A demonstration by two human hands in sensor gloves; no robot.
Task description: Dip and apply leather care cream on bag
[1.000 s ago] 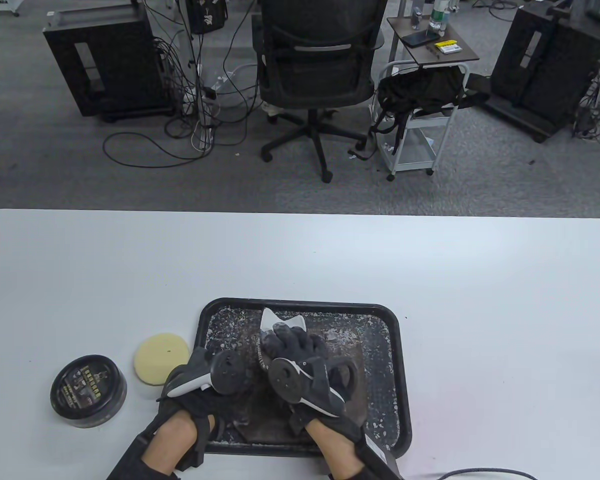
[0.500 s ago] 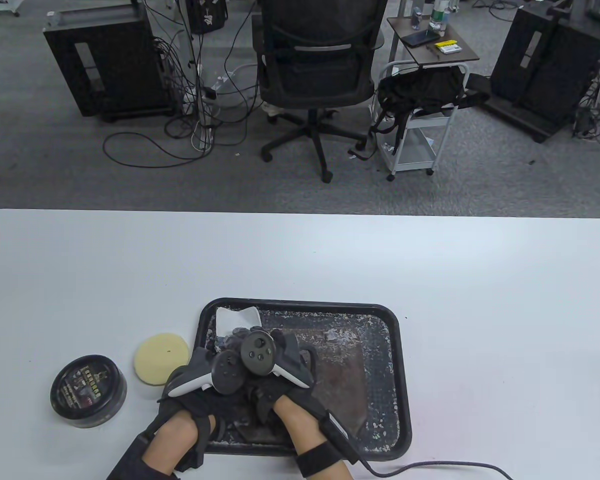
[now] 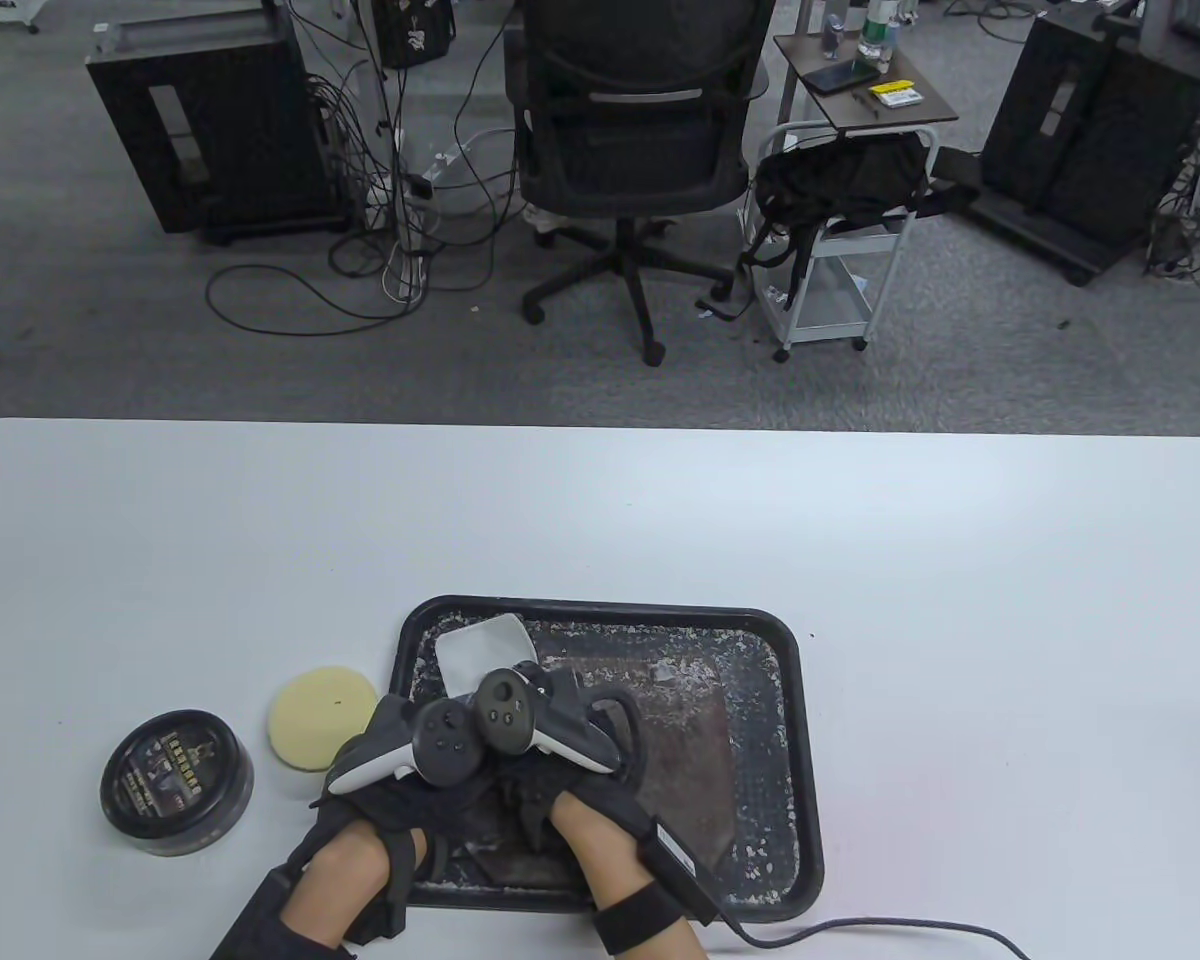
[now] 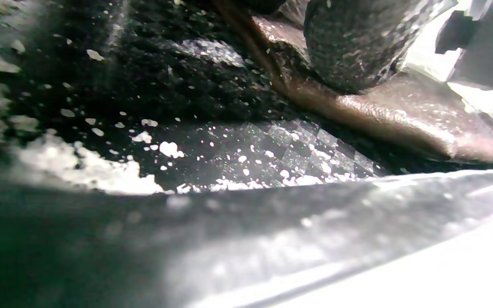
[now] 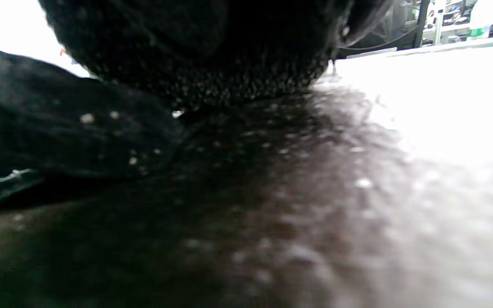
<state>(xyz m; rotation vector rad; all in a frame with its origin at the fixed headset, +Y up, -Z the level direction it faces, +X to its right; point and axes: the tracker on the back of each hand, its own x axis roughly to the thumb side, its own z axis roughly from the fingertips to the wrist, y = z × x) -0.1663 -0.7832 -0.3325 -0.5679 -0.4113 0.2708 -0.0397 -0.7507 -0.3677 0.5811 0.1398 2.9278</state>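
Left hand (image 3: pixel 390 770) and right hand (image 3: pixel 550 740) overlapping on bag (image 3: pixel 685 760) inside tray (image 3: pixel 805 800); white cloth (image 3: pixel 480 650) partly hidden; finger state indeterminable.

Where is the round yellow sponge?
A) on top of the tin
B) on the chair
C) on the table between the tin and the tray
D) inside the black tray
C: the sponge lies flat on the white table, right of the tin and left of the tray.
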